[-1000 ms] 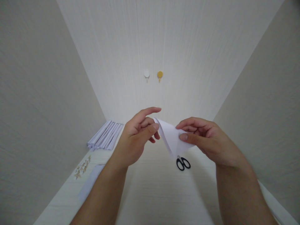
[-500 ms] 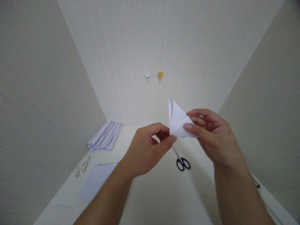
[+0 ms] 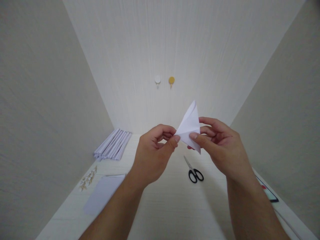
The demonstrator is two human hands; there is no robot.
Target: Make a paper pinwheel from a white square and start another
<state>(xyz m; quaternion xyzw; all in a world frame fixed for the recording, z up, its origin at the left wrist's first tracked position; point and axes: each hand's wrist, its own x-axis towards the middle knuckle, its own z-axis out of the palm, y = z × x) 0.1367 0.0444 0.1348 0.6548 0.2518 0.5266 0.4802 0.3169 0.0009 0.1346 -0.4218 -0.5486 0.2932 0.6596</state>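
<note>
Two bare hands share one folded piece of white paper, held up over the table, and in the head view I take that paper as the centre of my clock. The left hand comes in from 8 o'clock, its thumb and forefinger pinching the paper's left corner. The right hand comes from about 4 o'clock, thumb pressed flat on the near face, with its other fingers at the right edge and partly behind. The paper makes a creased, pointed shape, one tip towards 12 and another towards 5.

Below it, at 6 o'clock, I see black-handled scissors on the table, apart from both hands. At 9 lies a row of folded white strips; at 8, a flat pale sheet, and just beyond it a scatter of small white and gold pieces. Around 11, a white hook and a yellow hook sit side by side on the wall. At 4, the right forearm partly covers a dark-edged item.
</note>
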